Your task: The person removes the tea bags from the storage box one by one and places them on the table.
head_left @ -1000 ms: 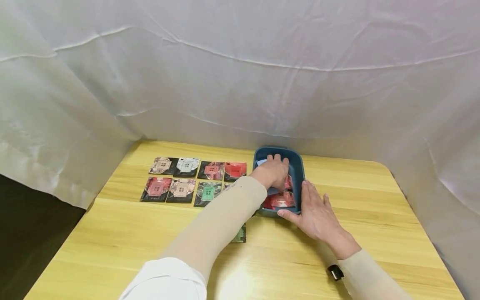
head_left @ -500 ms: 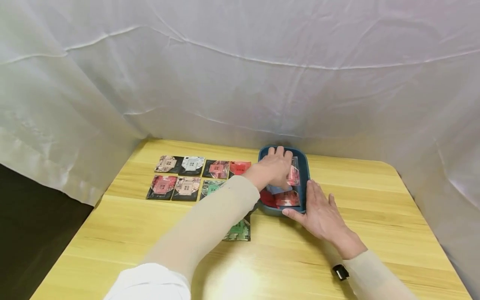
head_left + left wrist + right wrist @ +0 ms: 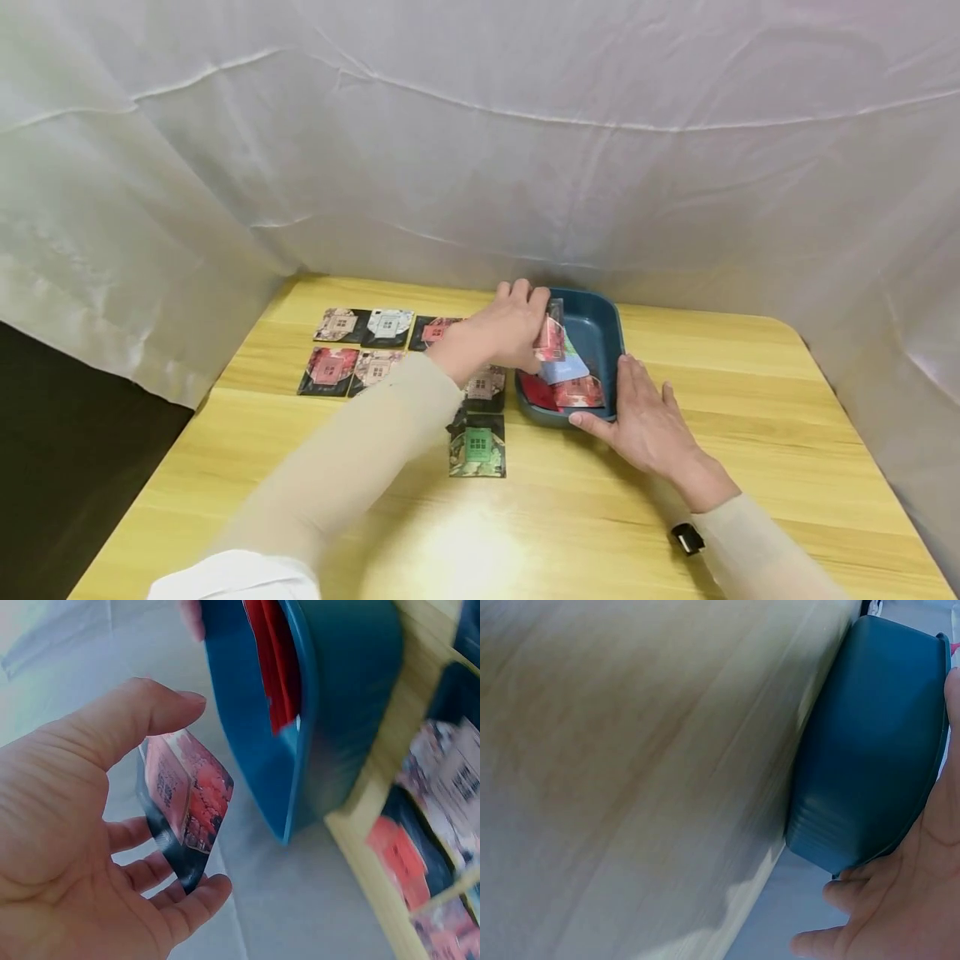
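My left hand (image 3: 504,327) is over the left side of a dark blue plastic tub (image 3: 600,329). It holds a flat square sachet (image 3: 191,796), black with a pink and red label, between thumb and fingers. Inside the tub lie a red packet (image 3: 538,392), a red-patterned sachet (image 3: 579,392) and a light blue card-like piece (image 3: 566,367). My right hand (image 3: 651,427) rests against the tub's near right corner, fingers straight along the outer wall and the thumb at the front rim. In the right wrist view, that hand touches the tub's edge.
Sachets lie in rows left of the tub, among them a white-labelled one (image 3: 387,327) and a pink-red one (image 3: 327,371). A green sachet (image 3: 477,446) lies nearer the front. Pale cloth (image 3: 450,167) hangs behind the wooden table (image 3: 750,417).
My left hand has come out of the tub toward the left, bringing up a sachet that lay inside. The right hand keeps its place on the tub.
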Motion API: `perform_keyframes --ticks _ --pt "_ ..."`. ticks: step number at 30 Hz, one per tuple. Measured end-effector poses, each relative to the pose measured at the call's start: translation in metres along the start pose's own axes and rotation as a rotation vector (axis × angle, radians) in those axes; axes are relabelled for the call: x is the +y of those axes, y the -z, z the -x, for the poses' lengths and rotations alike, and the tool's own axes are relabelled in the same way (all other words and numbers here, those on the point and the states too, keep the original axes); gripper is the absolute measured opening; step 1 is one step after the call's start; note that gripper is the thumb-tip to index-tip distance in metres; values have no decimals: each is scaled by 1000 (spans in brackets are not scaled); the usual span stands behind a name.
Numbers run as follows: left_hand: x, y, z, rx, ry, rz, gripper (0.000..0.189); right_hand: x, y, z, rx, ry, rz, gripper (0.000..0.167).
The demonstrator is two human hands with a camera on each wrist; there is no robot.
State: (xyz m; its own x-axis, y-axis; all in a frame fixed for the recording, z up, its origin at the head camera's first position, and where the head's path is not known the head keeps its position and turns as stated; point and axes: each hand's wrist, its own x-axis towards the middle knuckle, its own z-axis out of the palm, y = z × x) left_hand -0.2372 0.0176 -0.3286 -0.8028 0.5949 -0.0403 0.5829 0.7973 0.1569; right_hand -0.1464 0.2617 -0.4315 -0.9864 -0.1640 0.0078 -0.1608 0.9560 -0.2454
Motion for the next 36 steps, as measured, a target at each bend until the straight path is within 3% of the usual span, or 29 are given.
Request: perform_keyframes --ticks 7,11,18,23,28,36 --pt "-32 10 42 24 45 86 112 3 4 2 -16 -18 -20 132" --pt "-52 8 67 22 66 95 112 5 4 1 -14 -24 -29 132" --pt "-76 -1 105 -23 108 78 94 7 4 1 -23 -28 -34 132" --pt "-83 -13 127 -60 128 73 99 7 5 1 -28 -29 -34 131" --pt "-83 -36 142 -148 96 87 99 6 6 0 -29 -33 -37 131" --pt "-81 -65 151 -193 100 94 101 5 5 -1 -31 -34 -41 132"
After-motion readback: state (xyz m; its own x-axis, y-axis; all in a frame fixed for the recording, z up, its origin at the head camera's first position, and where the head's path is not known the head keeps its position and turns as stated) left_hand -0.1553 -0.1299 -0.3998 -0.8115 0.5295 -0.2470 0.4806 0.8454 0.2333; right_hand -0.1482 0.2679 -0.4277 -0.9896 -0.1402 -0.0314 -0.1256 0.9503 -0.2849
